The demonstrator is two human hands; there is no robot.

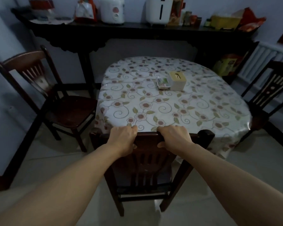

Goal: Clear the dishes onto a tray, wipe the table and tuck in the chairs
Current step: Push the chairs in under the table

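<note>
1. Both hands grasp the top rail of the near chair point(147, 162): the left hand point(123, 138) curls over the rail's left part and the right hand point(173, 136) over its right part, fingers over the far side and thumbs on the near face.
2. Judging by this grip, the step in hand is tucking in the chairs. The near chair's back already stands just beside the near edge of the bench point(153, 105), against the hanging floral cloth, so it looks close to fully in.
3. No dishes or tray show on the bench, and the cloth looks clean, so clearing and wiping seem done.
4. Going left to right: the left chair point(44, 95) stands pulled out and turned, well apart from the bench; on the bench's far half a small packet point(162, 82) lies touching a pale tissue box point(176, 80); the right chair point(268, 97) stands near the bench's right edge, its seat partly hidden by the cloth.
5. The next move likely calls for letting go of the near chair, stepping left, and turning the left chair square to the bench before pushing it under.
6. Writing: the packet carries print too small to read. The white cooker point(112, 9) and white appliance point(158, 10) on the far sideboard point(137, 30) show marks but no legible brand; the yellow box point(225, 66) below it is blurred.
</note>
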